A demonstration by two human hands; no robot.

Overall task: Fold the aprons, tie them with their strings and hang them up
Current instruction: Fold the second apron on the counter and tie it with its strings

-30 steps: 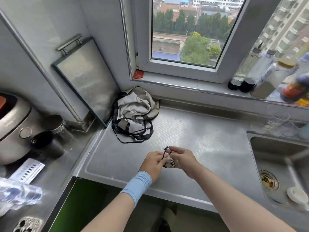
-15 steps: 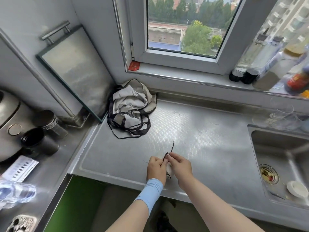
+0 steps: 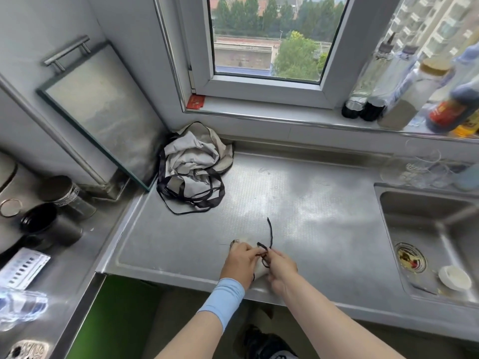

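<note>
A small pale folded apron bundle (image 3: 243, 240) lies near the steel counter's front edge, mostly hidden under my hands. My left hand (image 3: 241, 261) holds the bundle down and pinches its black string (image 3: 270, 230). My right hand (image 3: 281, 266) pinches the same string just beside it; a loop sits between the two hands and one loose end sticks up toward the back. A second apron (image 3: 194, 161), grey with black straps, lies crumpled in the back left corner of the counter, untouched.
The steel counter (image 3: 298, 198) runs right to a sink (image 3: 427, 229) holding a white lid. A framed board (image 3: 103, 112) leans on the left wall. Black cups (image 3: 49, 226) stand on the left. Bottles (image 3: 404, 99) line the window sill.
My hands with the bundle have come down from above the counter to its front edge. The string's loose end now stands up longer, and a loop has formed between my hands.
</note>
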